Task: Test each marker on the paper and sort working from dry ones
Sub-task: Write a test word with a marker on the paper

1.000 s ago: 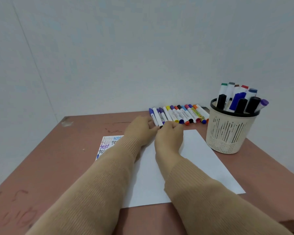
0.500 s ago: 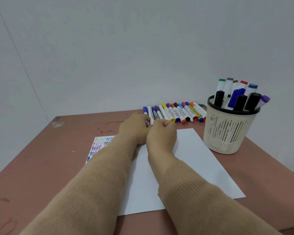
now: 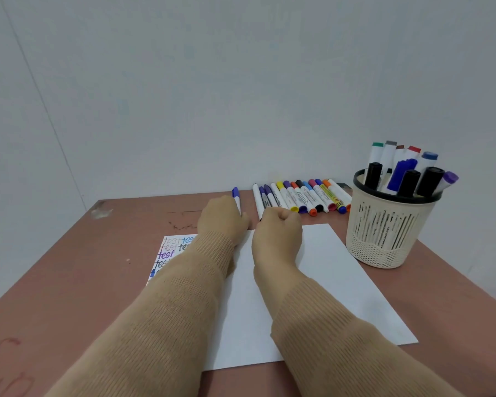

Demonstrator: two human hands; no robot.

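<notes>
Change vs half a second ago: your hands have split. They were knuckle to knuckle at the near end of the marker row (image 3: pixel 301 196); now there's a clear gap between them.

Your left hand (image 3: pixel 224 220) has moved left and grips the blue-capped marker (image 3: pixel 235 194), fingers curled round the barrel, cap end poking out past the knuckles toward the wall. That marker was the leftmost of the row before. Now it sits apart from the row, over bare table (image 3: pixel 69 267).

Your right hand (image 3: pixel 279 230) stays roughly where it was, curled into a fist at the far edge of the blank white sheet (image 3: pixel 341 276). It's right at the near end of the white marker (image 3: pixel 257 197), which now leads the row. Can't tell if it's pinching that marker or holding anything: the fingers hide it.

Rest of the row is unmoved, lying side by side at the far table edge. The smaller sheet with coloured "test" scribbles (image 3: pixel 169 249) is still left of the blank one, half under your left sleeve. Cream pen pot (image 3: pixel 384 233) on the right, just off the blank sheet's corner, upright markers (image 3: pixel 407 179) in it, same as before.
</notes>
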